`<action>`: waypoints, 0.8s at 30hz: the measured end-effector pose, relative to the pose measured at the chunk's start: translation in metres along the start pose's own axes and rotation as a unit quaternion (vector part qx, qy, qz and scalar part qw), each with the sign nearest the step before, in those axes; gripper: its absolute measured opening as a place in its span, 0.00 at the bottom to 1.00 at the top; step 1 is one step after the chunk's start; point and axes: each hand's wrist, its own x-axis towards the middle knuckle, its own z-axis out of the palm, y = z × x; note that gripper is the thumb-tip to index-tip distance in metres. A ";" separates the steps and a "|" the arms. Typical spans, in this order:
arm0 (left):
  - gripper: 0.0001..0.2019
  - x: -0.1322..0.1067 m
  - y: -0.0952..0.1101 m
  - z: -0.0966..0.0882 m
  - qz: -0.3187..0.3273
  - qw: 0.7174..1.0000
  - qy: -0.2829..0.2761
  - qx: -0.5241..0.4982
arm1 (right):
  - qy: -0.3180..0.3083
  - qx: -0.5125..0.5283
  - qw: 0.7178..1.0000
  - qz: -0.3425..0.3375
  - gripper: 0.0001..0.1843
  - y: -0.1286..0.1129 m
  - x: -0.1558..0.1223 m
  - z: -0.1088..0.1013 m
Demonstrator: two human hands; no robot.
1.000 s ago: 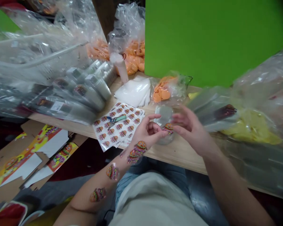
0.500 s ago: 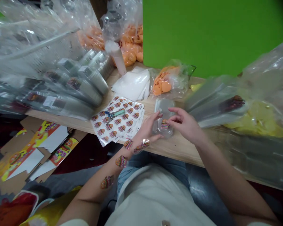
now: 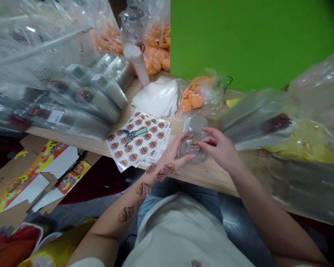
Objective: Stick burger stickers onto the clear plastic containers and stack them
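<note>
Wooden tabletop (image 3: 208,178) bearing burger-sticker sheets (image 3: 153,148) under small scissors (image 3: 133,132), folded white sheets (image 3: 156,98), plastic bags of orange pieces (image 3: 156,55), and a green board (image 3: 250,40); printed cardboard flats (image 3: 44,174) lie below.

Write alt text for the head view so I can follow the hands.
Left hand and right hand meet at a clear plastic container on a wooden table, right fingers beside a burger sticker on it. Sticker sheets lie left.

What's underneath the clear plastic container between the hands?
The clear plastic container sits on a pale wood table, and wood shows through it. The burger sticker and right hand cover part of it, so the surface beneath there cannot be seen.
</note>
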 end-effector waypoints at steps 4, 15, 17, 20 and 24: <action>0.27 0.005 -0.001 0.004 -0.013 0.998 0.051 0.044 | 0.025 -0.137 0.987 -0.083 0.25 0.005 -0.009 0.003; 0.24 0.003 0.019 -0.018 -0.077 0.980 0.181 0.017 | 0.016 -0.303 0.909 -0.287 0.44 0.015 -0.018 -0.004; 0.26 0.000 0.029 -0.023 -0.151 0.969 0.176 -0.082 | 0.022 -0.235 0.929 -0.284 0.44 0.010 -0.021 -0.004; 0.30 0.001 0.042 -0.018 -0.223 0.924 0.046 -0.307 | 0.021 -0.187 0.933 -0.307 0.45 0.001 -0.032 -0.008; 0.27 0.014 0.054 0.002 -0.224 0.901 -0.026 -0.370 | 0.040 -0.270 0.896 -0.351 0.42 -0.011 -0.050 -0.028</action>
